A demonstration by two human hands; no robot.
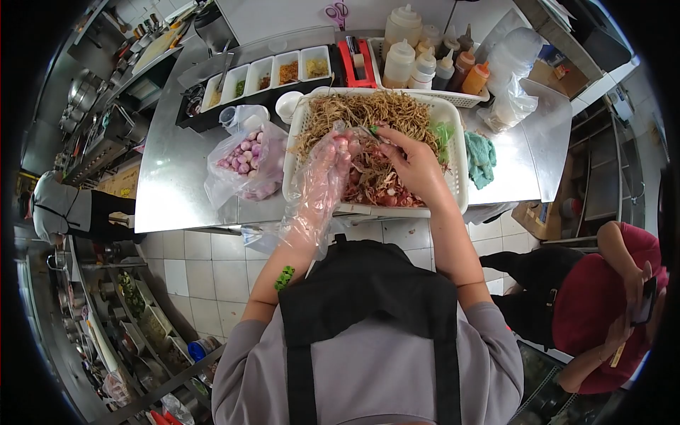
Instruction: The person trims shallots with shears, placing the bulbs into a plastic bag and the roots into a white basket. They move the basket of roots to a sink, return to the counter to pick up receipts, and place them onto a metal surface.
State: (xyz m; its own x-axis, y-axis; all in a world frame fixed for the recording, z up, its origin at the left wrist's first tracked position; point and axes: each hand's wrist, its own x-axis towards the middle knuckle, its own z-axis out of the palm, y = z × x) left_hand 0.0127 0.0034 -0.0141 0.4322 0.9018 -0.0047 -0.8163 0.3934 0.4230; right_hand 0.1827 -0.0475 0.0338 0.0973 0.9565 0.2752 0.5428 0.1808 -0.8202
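Steel table [170,177] (basket [460,185], bag [221,183], green cloth [481,161])

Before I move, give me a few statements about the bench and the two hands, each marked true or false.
1. The left hand is covered in clear plastic. True.
2. The bag of pinkish-purple bulbs sits to the right of the white basket. False: it sits to the left of it.
3. The green cloth lies to the right of the basket. True.
4. The right hand is in a plastic glove too. False: it is bare.
5. The purple scissors are inside the basket. False: they are beyond it, at the far side of the bench.
6. Both hands are over the basket. True.
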